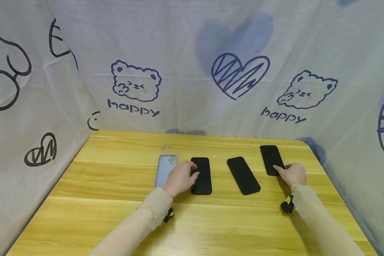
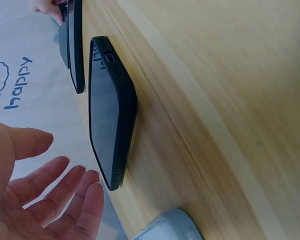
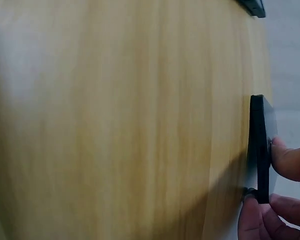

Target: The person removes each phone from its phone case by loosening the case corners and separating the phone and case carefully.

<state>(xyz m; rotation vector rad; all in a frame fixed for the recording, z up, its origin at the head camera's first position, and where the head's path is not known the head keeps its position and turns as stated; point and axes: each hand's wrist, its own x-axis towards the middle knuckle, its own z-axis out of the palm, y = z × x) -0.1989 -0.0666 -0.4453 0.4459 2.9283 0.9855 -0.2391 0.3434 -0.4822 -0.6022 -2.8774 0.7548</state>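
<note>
My left hand hovers between a light blue phone case and the leftmost black phone, its fingers loosely bent. The left wrist view shows that this hand holds nothing and stays apart from the phone, which lies screen up in a dark case. At the far right, my right hand pinches the near right corner of another black phone. In the right wrist view, the thumb lies on this phone's screen side while fingertips are at its edge and underside. A third black phone lies slanted between these two.
The wooden table carries all these things. Behind it hangs a white cloth printed with hearts and bear faces, and cloth also stands along both sides. Each wrist wears a small black device.
</note>
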